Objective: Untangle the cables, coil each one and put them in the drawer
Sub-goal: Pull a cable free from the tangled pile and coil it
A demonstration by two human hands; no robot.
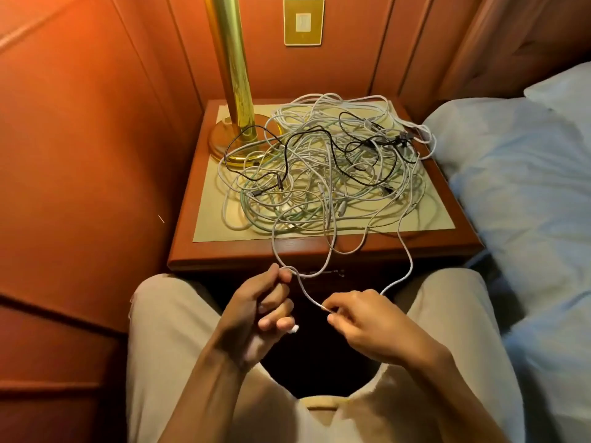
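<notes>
Lower centre: left hand point(260, 310) curled around a thin white cable point(306, 290), right hand point(367, 324) pinching its stiff plug end. Mid-frame: loose tangle of cables point(323, 167), white, pale green, glossy black, heaped on the wooden nightstand point(224, 251) beside a polished brass lamp base point(224, 135).

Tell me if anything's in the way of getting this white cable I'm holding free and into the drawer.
Yes. The white cable pinched by the left hand and right hand runs back into the tangled pile on the nightstand, woven among other cables. No open drawer shows; the front is dark.
</notes>
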